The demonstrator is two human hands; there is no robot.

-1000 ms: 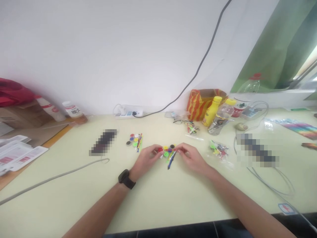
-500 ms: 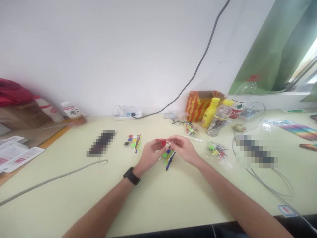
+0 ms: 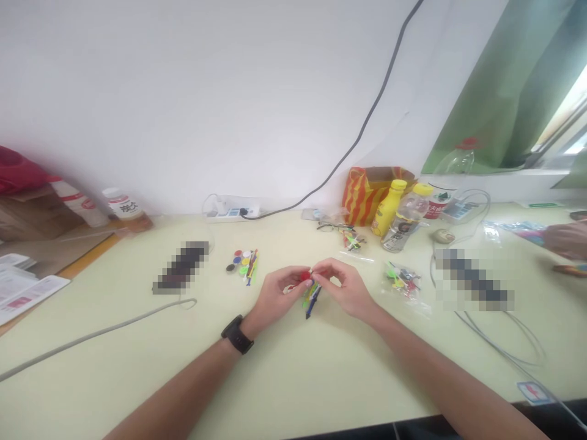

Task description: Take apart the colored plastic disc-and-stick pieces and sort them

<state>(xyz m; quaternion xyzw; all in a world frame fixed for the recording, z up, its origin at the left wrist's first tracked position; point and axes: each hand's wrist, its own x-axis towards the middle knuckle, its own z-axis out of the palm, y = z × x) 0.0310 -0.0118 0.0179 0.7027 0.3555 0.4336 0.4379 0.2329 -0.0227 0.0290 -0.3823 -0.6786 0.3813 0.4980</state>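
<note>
My left hand (image 3: 279, 296), with a black watch at the wrist, is closed on a small red plastic piece (image 3: 306, 277). My right hand (image 3: 346, 287) pinches at the right side of that piece; whatever sits between its fingertips is too small to make out. Just below my fingers, a little pile of thin plastic sticks (image 3: 313, 300) in blue, green and yellow lies on the table, partly hidden by my hands. Left of my left hand are several coloured discs (image 3: 237, 260) beside another bundle of sticks (image 3: 252, 267).
A clear bag of plastic parts (image 3: 403, 280) lies to the right, and more loose pieces (image 3: 352, 240) behind. Bottles (image 3: 389, 211) and a striped bag (image 3: 360, 195) stand at the back. Cables (image 3: 105, 333) cross the table. Another person's hand (image 3: 566, 238) shows at the right edge.
My hands have drawn slightly closer together and lower around the red piece. Another person's hand has come into view at the right edge. The view has shifted a little.
</note>
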